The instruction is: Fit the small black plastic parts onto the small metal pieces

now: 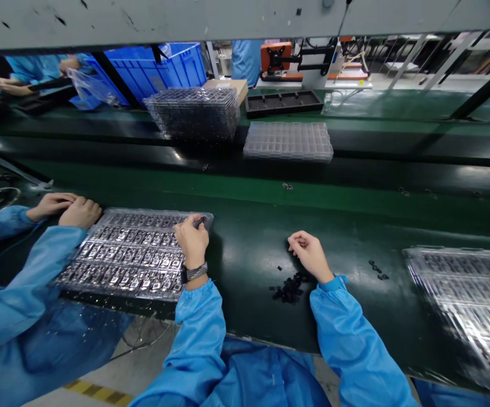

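Observation:
My left hand [193,242], with a banded watch on its wrist, is closed around a small cluster of dark parts [200,221] above the right edge of a clear tray [209,220]. Rows of small shiny metal parts [128,250] fill that tray. To the right, my right hand [308,254] hovers over the green work surface [248,265], thumb and fingers pinched together. Whatever may be between those fingertips is too small to make out. Just below it lies a loose pile of small black pieces [290,289], one piece lying apart.
A co-worker's hands [81,212] are at the filled tray's left end. Another filled clear tray [473,282] sits at far right, with a few dark parts [379,270] before it. Behind are stacked clear trays [198,113], clear trays [287,140], a black tray [282,103] and a blue crate [172,68].

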### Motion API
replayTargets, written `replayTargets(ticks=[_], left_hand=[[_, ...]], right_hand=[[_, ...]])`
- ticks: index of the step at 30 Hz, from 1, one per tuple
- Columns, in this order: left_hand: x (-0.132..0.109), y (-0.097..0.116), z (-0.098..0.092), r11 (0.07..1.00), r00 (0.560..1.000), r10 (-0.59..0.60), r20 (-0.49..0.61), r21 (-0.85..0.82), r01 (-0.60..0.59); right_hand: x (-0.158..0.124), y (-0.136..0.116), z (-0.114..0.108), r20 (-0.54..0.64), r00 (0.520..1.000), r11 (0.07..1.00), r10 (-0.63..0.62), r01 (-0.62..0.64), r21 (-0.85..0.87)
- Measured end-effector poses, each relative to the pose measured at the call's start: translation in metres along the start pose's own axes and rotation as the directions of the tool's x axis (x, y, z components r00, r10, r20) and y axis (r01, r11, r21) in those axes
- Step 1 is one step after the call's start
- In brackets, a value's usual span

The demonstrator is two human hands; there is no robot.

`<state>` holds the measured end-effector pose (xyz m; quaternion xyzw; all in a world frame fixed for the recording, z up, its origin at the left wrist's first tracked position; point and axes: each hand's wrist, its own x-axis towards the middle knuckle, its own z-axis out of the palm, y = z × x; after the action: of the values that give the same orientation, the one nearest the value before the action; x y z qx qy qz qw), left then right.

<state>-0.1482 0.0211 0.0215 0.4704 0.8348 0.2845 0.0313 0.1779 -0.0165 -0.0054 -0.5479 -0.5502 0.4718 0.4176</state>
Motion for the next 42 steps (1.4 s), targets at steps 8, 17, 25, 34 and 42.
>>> replayTargets(ticks=[8, 17, 25, 34, 42], left_hand=[[-0.006, 0.014, -0.008, 1.000, 0.998, 0.010, -0.060, -0.026, -0.011], [-0.009, 0.102, 0.029, 0.891, 0.909, 0.370, 0.190, -0.349, -0.289], [0.021, 0.188, 0.116, 0.972, 0.883, 0.219, 0.415, -0.175, -0.159], [0.023, 0.223, 0.147, 0.973, 0.913, 0.213, 0.348, -0.164, -0.165], [0.022, 0.223, 0.141, 0.908, 0.890, 0.310, 0.333, -0.382, -0.173]], right_hand=[[-0.009, -0.010, -0.006, 0.380, 0.925, 0.925, 0.016, 0.131, -0.356], [-0.014, -0.016, -0.002, 0.453, 0.886, 0.749, 0.099, 0.234, -0.620], [-0.014, -0.022, 0.000, 0.468, 0.878, 0.712, 0.096, 0.268, -0.649], [-0.012, -0.020, 0.008, 0.470, 0.877, 0.673, 0.102, 0.288, -0.682], [-0.011, -0.018, 0.012, 0.478, 0.875, 0.674, 0.077, 0.308, -0.671]])
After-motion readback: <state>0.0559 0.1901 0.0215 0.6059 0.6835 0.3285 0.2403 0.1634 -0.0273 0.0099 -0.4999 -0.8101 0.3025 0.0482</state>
